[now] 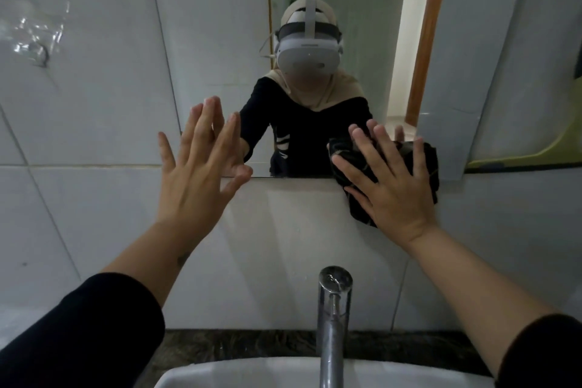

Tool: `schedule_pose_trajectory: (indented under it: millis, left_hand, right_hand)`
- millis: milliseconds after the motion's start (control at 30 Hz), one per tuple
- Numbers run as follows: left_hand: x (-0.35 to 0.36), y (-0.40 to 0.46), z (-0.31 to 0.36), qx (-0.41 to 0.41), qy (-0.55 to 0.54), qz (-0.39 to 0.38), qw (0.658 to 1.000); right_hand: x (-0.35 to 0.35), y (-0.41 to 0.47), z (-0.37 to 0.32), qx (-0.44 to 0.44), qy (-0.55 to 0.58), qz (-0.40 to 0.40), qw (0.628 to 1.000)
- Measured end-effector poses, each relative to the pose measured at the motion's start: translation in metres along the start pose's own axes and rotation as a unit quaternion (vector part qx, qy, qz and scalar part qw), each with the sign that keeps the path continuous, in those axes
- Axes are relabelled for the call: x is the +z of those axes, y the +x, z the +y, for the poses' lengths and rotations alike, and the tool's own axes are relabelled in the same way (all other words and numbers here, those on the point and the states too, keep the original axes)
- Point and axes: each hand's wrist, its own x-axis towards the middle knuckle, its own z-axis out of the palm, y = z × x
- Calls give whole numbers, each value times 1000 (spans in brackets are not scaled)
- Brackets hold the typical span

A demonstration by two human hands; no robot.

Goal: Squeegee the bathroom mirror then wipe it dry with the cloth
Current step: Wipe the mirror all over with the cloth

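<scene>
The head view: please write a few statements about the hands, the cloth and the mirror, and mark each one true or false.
1. The right hand presses a dark cloth with fingers spread. True.
2. The left hand holds a squeegee. False: it is empty, open and flat at the lower left corner of the mirror.
3. The cloth lies over the mirror's lower edge. True.
4. The tap is running. False: no water stream shows.
5. The cloth is white. False: it is dark with a faint pattern.
</scene>
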Motion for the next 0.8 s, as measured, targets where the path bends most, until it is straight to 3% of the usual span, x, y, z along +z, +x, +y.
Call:
schedule_pose_trajectory:
  millis: [233, 400, 600, 700, 800]
  left_hand:
    - [-4, -40, -33, -61, -13, -48, 997]
    - [-21, -58, -67, -105, -25, -78, 991]
    - [-59, -65, -100, -174, -117, -96, 973]
    - [-79, -62, -112, -198, -199, -119, 952]
    - [-105, -49, -119, -230, -307, -71, 921]
  right_hand:
    - [2, 57, -69, -96, 50, 83, 991]
    - [0, 93, -115, -148, 96, 66, 982]
    - [-24, 143, -166, -176, 211, 31, 961]
    - [-46, 174, -186, -139, 320, 25, 937]
    - [-71, 202, -202, -120, 460, 3, 880]
